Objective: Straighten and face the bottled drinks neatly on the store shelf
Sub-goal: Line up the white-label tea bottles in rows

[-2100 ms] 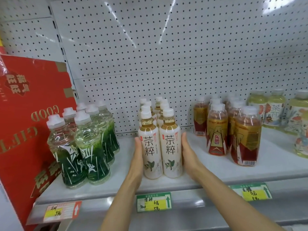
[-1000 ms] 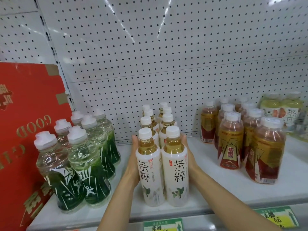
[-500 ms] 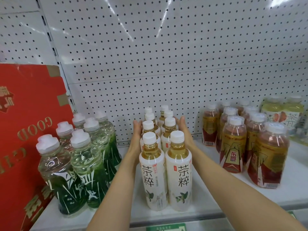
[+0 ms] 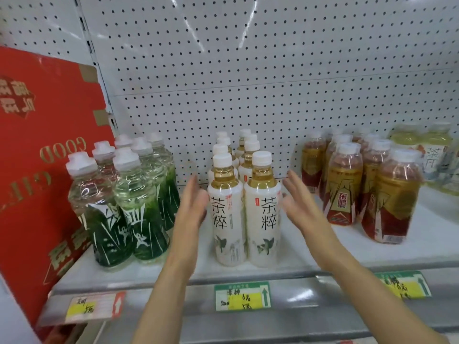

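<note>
Flanking the double row of white tea bottles (image 4: 244, 214), I hold my left hand (image 4: 192, 207) and right hand (image 4: 301, 207) one to each side of the front pair. Both hands are released: fingers straight, palms turned inward, nothing grasped. The left fingertips lie just beside the left front bottle; whether they touch its label I cannot tell. The right hand stands near, but apart from, the right front bottle.

Location: the tea bottles stand upright in two files at the middle of the shelf (image 4: 323, 259), the front pair close to the front edge above the green price tag (image 4: 242, 295). Both front labels face outward. The files run back toward the pegboard (image 4: 248, 70).

Handling, as judged:
- Each bottle looks full, so it should be moderately heavy and stable on its base.
- The walls are thin plastic; a hard squeeze would likely dent them.
- The sleeve label appears smooth and may slip under a light pinch.

Recommended hold: press flat palms on the labelled body below the shoulder and slide the files as one block. To turn a single bottle, grip the body or the white cap.

Neighbouring green bottles (image 4: 124, 207) and red-and-gold bottles (image 4: 347, 189) stand well apart from this group.
</note>
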